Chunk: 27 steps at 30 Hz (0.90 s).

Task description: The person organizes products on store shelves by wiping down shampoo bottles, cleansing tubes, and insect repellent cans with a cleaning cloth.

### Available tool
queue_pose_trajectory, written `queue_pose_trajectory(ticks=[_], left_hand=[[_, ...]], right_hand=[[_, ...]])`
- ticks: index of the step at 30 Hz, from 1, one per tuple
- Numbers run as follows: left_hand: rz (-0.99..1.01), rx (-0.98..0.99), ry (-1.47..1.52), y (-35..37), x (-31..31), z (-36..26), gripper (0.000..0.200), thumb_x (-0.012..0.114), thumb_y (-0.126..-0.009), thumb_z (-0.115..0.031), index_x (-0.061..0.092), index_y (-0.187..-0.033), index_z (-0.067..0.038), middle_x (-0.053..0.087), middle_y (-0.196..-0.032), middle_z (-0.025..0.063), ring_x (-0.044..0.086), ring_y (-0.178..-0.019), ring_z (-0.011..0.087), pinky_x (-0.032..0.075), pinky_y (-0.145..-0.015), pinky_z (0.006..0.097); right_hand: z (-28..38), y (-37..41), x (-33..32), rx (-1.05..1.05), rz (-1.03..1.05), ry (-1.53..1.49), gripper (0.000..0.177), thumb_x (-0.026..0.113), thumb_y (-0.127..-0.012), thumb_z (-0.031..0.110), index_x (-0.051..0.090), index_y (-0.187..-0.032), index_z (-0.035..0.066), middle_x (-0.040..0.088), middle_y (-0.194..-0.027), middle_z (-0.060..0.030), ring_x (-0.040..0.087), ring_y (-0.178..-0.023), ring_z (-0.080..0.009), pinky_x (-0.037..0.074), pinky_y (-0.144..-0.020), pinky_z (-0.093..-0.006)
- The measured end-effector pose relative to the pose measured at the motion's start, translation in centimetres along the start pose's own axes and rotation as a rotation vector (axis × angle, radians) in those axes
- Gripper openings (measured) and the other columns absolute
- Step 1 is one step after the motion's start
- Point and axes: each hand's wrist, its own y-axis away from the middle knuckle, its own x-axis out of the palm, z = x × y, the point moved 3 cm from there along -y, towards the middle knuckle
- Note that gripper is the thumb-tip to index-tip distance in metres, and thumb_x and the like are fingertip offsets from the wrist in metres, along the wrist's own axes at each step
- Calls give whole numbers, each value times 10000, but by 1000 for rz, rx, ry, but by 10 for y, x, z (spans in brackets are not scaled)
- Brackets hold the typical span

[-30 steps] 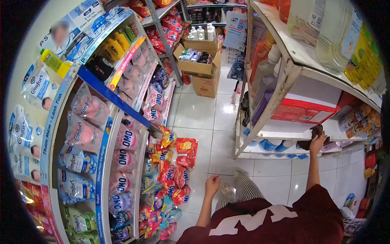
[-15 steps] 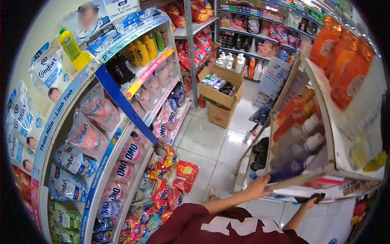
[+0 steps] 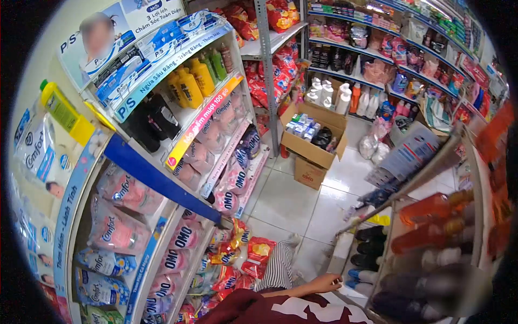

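My left hand (image 3: 327, 283) is low in the centre, beside the front edge of the right-hand shelf unit. Its fingers are loosely bent and apart, with nothing seen in them. Nearest to it are blue-capped bottles (image 3: 362, 276) and dark bottles (image 3: 372, 247) lying on the lower shelf. Orange bottles (image 3: 429, 210) lie on the shelf to the right, partly smeared by motion. My right hand is out of view.
Shelves of OMO packs (image 3: 179, 235) and Comfort pouches (image 3: 116, 231) line the left. Red and yellow packets (image 3: 259, 252) lie piled below them. An open cardboard box (image 3: 307, 149) holds goods on the tiled floor (image 3: 288, 191). A striped trouser leg (image 3: 277, 264) shows near the packets.
My left hand has left the purple bottle on the right-hand shelf and moved down and left. My right hand, with the dark cloth, has gone out of view. The camera view has shifted.
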Motion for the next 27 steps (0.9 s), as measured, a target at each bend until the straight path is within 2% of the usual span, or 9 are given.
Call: queue_pose_trajectory(ticks=[5, 12, 16, 17, 19, 21, 22, 25, 27], left_hand=[[-149, 89, 109, -34, -105, 50, 252, 545, -766, -208, 527, -921, -10, 584, -794, 135, 574, -732, 246, 446, -653, 332], [-612, 39, -15, -42, -387, 95, 248, 579, -748, -191, 529, -922, -21, 576, -810, 106, 566, -712, 212, 448, -661, 319], [-948, -39, -29, 13, -542, 71, 307, 594, -742, -226, 534, -989, -54, 567, -847, 109, 558, -780, 237, 439, -691, 340], [-1014, -42, -11, 28, -569, 60, 345, 603, -738, -244, 528, -1026, -68, 559, -887, 114, 550, -823, 244, 432, -719, 343], [-1117, 107, -184, 49, -612, 29, 415, 611, -734, -262, 499, -1094, -90, 525, -1002, 135, 515, -933, 256, 404, -797, 339], [-1152, 154, -289, 63, -621, 14, 475, 618, -731, -248, 460, -1158, -112, 473, -1116, 146, 460, -1040, 265, 360, -872, 336], [-1151, 144, -317, 66, -624, 10, 503, 620, -730, -225, 436, -1187, -123, 439, -1171, 146, 422, -1092, 267, 330, -908, 335], [-1275, 151, -138, 78, -630, 8, 491, 573, -753, -138, 410, -1215, -98, 407, -1232, 144, 364, -1163, 284, 278, -962, 344], [-1474, 116, -69, 99, -634, 24, 446, 521, -747, -58, 443, -1185, -95, 441, -1189, 163, 394, -1129, 305, 299, -947, 346]], right_hand=[[-115, -10, 112, 310, 189, 356, 575, 337, -843, 475, 422, -1150, -3, 515, -1062, -149, 536, -909, -308, 433, -813, -448], [-300, -3, 284, 739, 700, 919, 558, 319, -852, 463, 432, -1139, -2, 531, -1037, -152, 548, -884, -311, 438, -803, -450], [-293, -16, 506, 710, 1234, 941, 568, 278, -850, 473, 432, -1120, -2, 525, -1031, -185, 549, -880, -314, 440, -803, -425], [-287, 14, 582, 775, 1285, 894, 531, 273, -870, 428, 422, -1139, -5, 526, -1029, -189, 551, -888, -301, 444, -796, -417], [-232, 138, 699, -4, 1467, 1165, 439, 347, -880, 325, 464, -1115, -27, 553, -1027, -141, 553, -878, -225, 423, -811, -322], [-227, 232, 751, 465, 1544, 1074, 382, 370, -873, 283, 501, -1072, -16, 555, -1013, -121, 537, -898, -172, 422, -800, -293], [-231, 267, 769, 441, 1750, 1115, 373, 383, -865, 267, 479, -1094, -12, 540, -1029, -115, 522, -915, -159, 424, -799, -290], [-248, 366, 778, 754, 1645, 1004, 366, 385, -867, 252, 441, -1140, 14, 509, -1074, -105, 484, -971, -176, 410, -817, -299], [-251, 394, 807, 298, 2060, 1286, 412, 448, -838, 298, 449, -1124, 2, 531, -1036, -121, 499, -954, -182, 421, -794, -313]])
